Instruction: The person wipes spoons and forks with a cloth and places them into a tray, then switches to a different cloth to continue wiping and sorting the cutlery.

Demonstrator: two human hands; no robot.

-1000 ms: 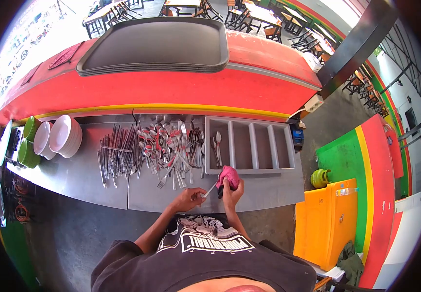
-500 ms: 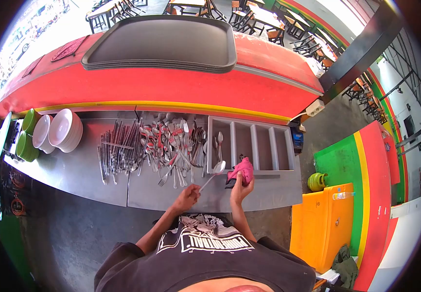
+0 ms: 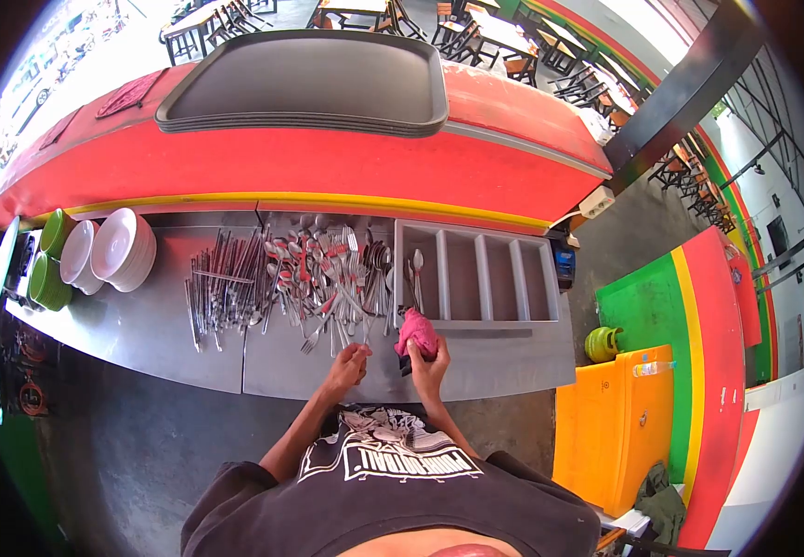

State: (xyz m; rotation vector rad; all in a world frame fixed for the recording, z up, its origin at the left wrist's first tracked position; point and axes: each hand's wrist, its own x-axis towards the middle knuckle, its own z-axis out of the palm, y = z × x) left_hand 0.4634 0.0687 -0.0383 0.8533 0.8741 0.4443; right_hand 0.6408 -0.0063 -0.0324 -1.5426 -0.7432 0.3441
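My left hand (image 3: 348, 366) is closed at the front of the cutlery pile. Its fingers pinch the spoon seen there a moment ago, which now barely shows against the pile. My right hand (image 3: 428, 367) grips a bunched pink cloth (image 3: 417, 333) with a dark part below it, just in front of the tray's left corner. Close by is a heap of mixed spoons and forks (image 3: 328, 274), some with red on the handles. The grey cutlery tray (image 3: 478, 325) has several long compartments, and a few spoons (image 3: 417, 264) lie in the leftmost one.
Dark thin utensils (image 3: 226, 283) lie left of the heap. White bowls (image 3: 128, 251) and green bowls (image 3: 49, 278) are stacked farther left on the steel table (image 3: 309, 376). Large dark trays (image 3: 304, 79) rest on the red ledge (image 3: 328, 167) behind. An orange cabinet (image 3: 606, 436) stands at right.
My right hand and the pink cloth have moved left, away from the tray's middle. My left hand has shifted slightly left, and the spoon's bowl no longer shows clearly.
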